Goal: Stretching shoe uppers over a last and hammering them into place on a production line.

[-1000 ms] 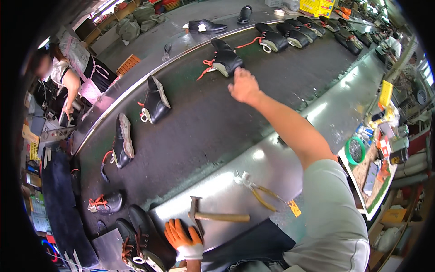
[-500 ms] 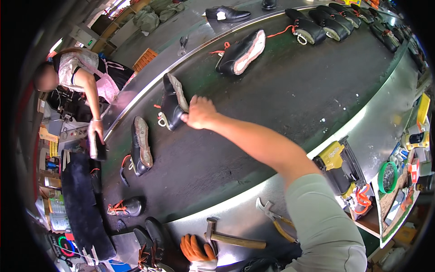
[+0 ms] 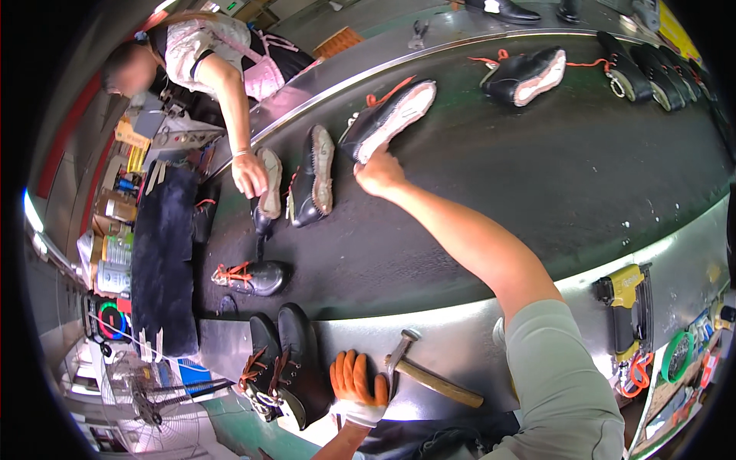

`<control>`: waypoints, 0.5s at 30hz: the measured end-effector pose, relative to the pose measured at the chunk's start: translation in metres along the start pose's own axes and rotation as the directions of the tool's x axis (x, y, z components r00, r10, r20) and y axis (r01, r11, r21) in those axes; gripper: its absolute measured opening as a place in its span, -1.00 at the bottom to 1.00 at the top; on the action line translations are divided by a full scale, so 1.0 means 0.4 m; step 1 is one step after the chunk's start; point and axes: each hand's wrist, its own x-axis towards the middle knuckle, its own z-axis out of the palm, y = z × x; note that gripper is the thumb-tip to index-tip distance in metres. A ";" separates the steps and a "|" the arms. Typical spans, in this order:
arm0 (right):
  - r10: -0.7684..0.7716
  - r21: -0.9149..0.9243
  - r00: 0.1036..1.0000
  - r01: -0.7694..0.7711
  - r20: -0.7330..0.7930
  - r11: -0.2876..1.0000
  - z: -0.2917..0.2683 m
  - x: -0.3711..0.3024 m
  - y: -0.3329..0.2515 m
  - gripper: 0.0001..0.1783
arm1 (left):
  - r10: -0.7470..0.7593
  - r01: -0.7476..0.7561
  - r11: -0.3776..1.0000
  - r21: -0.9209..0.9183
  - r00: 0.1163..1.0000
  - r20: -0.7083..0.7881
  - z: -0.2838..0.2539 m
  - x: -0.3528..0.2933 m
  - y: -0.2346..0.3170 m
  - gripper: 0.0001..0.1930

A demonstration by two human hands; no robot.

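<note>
A black leather shoe (image 3: pixel 387 115), pale sole side showing and an orange lace at its far edge, lies tipped on the dark belt. My right hand (image 3: pixel 379 172) reaches across and grips its near end, the fingertips partly hidden. At the lower edge, my left hand (image 3: pixel 357 385) wears an orange-and-white glove and rests with its fingers stretched out, holding nothing. Touching or just beside the glove is the head of a wooden-handled hammer (image 3: pixel 437 379). A pair of black laced shoes (image 3: pixel 297 356) stands to the left of the glove.
Across the belt (image 3: pixel 475 215), a co-worker's hand (image 3: pixel 249 175) is on another shoe (image 3: pixel 270 184). More shoes lie nearby, including a black shoe (image 3: pixel 314 176) and a shoe (image 3: pixel 529 77) farther right. A yellow-and-black nail gun (image 3: pixel 629 307) sits on the metal edge at right.
My view has swung left. The shoe in my right hand has turned, showing more of its sole. The co-worker has brought a shoe onto the belt. My gloved hand shows more fully.
</note>
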 end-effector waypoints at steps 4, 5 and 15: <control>0.239 0.190 0.969 -0.223 -0.060 0.956 -0.021 0.096 -0.025 0.33 | 0.006 -0.006 1.000 -0.017 1.000 0.011 -0.007 0.009 -0.002 -0.42; 0.286 0.151 0.949 -0.266 -0.133 0.952 -0.009 0.109 -0.040 0.36 | 0.004 -0.004 1.000 -0.022 1.000 0.001 -0.002 0.006 -0.005 -0.42; 0.347 -0.046 0.881 -0.381 -0.322 0.923 0.003 0.218 -0.066 0.44 | -0.050 0.050 0.998 -0.029 0.999 0.013 -0.014 0.003 -0.008 -0.39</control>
